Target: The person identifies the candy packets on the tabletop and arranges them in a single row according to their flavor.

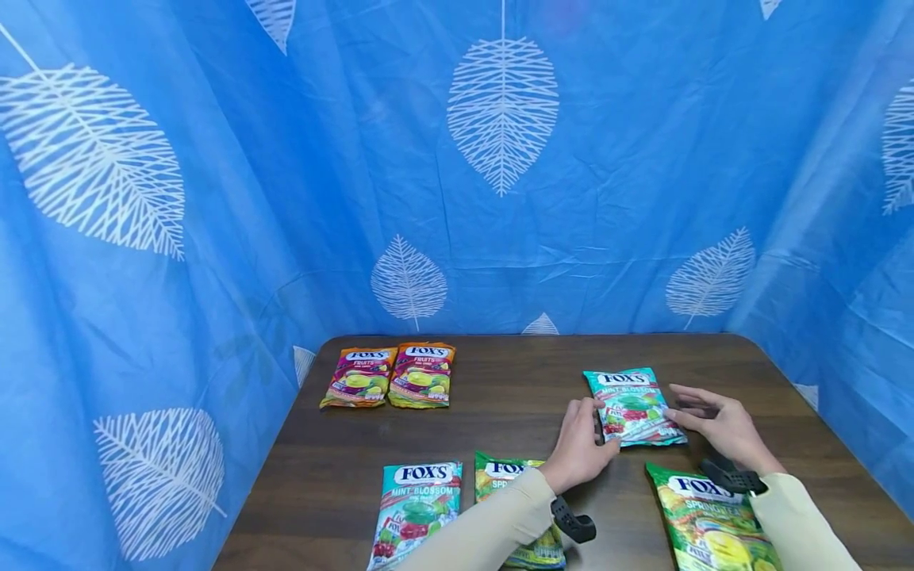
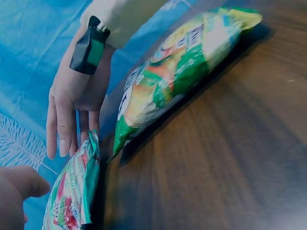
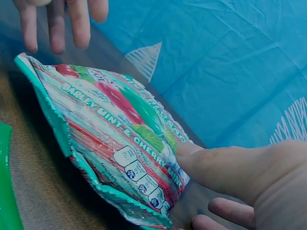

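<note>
A teal Fox's Mint Blossom candy bag (image 1: 631, 400) lies flat on the brown table's right half, between both hands. My left hand (image 1: 580, 446) is at its lower left edge with loosely extended fingers; in the right wrist view those fingers (image 3: 55, 28) hang just beyond the bag's corner. My right hand (image 1: 723, 428) is at its right edge. Its thumb (image 3: 216, 165) touches the bag's side in the right wrist view, with the other fingers partly hidden. In the left wrist view the right hand's fingers (image 2: 64, 120) look straight beside the bag.
Two orange-purple Fox's Fruits bags (image 1: 359, 377) lie side by side at the back left. Nearer, another Mint Blossom bag (image 1: 417, 507) lies beside a green-yellow bag (image 1: 493, 476) partly covered by my left arm. A Spring Tea bag (image 1: 707, 515) lies under my right forearm. Blue curtain (image 1: 571, 238) surrounds the table.
</note>
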`<state>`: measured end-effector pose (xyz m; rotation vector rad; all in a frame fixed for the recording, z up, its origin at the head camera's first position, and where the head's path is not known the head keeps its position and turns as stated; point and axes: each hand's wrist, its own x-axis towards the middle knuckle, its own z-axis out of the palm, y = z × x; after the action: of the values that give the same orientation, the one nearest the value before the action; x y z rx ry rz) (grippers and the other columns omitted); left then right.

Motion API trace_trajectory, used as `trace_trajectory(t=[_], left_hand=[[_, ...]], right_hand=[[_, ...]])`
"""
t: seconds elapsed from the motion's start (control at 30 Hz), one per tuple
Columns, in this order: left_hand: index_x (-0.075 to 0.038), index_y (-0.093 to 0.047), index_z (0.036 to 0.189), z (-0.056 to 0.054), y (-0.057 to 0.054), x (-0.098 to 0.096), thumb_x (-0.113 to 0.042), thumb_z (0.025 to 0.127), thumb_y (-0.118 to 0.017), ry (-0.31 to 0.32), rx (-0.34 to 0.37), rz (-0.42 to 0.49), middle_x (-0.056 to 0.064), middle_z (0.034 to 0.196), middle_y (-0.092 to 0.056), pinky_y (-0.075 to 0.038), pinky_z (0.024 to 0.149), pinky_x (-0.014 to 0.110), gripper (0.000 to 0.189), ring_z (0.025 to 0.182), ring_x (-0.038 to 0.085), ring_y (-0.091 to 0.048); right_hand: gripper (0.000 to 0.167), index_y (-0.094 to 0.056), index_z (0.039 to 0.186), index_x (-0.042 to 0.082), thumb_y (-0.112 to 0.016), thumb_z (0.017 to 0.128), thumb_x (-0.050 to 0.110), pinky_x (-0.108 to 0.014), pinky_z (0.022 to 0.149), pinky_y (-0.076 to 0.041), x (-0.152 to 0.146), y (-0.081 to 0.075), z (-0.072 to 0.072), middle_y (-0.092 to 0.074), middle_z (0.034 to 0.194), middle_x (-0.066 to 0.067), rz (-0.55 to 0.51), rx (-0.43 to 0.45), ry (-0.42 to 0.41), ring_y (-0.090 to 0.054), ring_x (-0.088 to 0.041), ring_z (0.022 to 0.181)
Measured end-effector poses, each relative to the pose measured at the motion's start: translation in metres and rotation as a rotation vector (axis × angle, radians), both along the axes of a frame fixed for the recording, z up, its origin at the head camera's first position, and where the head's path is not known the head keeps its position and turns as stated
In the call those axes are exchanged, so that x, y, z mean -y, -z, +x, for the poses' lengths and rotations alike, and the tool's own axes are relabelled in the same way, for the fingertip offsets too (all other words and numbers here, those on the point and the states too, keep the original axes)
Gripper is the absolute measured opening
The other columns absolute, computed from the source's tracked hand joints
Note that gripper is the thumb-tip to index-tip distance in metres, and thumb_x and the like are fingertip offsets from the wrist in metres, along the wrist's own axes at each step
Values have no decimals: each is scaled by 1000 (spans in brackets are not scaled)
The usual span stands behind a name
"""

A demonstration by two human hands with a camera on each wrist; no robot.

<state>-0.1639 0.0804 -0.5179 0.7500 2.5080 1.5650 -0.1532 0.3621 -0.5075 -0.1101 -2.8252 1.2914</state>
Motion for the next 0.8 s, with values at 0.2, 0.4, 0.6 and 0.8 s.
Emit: trace_trajectory(t=[0.2, 0.4, 0.6, 0.8], left_hand=[[-1, -55, 140, -14, 4, -11, -17, 98, -78, -62, -65, -51, 7, 119, -51, -49, 82, 21, 50, 96, 7, -49], [-5, -57, 139, -20, -6, -12, -16, 96, -82, -79, 71, -57, 5, 117, -52, -46, 83, 20, 51, 94, 7, -46], [-8, -57, 137, -24, -6, -15, -15, 97, -84, -110, 123, -43, 3, 114, -52, -48, 80, 20, 50, 92, 5, -47], [-9, -57, 133, -30, -3, -18, -11, 94, -85, -130, 143, -24, 2, 112, -53, -49, 83, 20, 47, 93, 4, -50]], right_hand=[[71, -50, 159, -6, -74, 107, 36, -57, 91, -63, -2, 1, -8, -52, 151, -42, -2, 16, -22, -62, -58, 126], [73, -51, 159, -5, -76, 106, 39, -57, 91, -62, -2, 1, -15, -53, 150, -42, -7, 43, -34, -62, -56, 126], [71, -53, 158, -5, -75, 106, 38, -55, 90, -63, -1, -3, -16, -55, 149, -40, -12, 54, -52, -63, -54, 124], [68, -56, 154, -6, -75, 106, 38, -55, 89, -62, 2, -3, -18, -58, 146, -38, 26, 45, -52, -65, -53, 121]])
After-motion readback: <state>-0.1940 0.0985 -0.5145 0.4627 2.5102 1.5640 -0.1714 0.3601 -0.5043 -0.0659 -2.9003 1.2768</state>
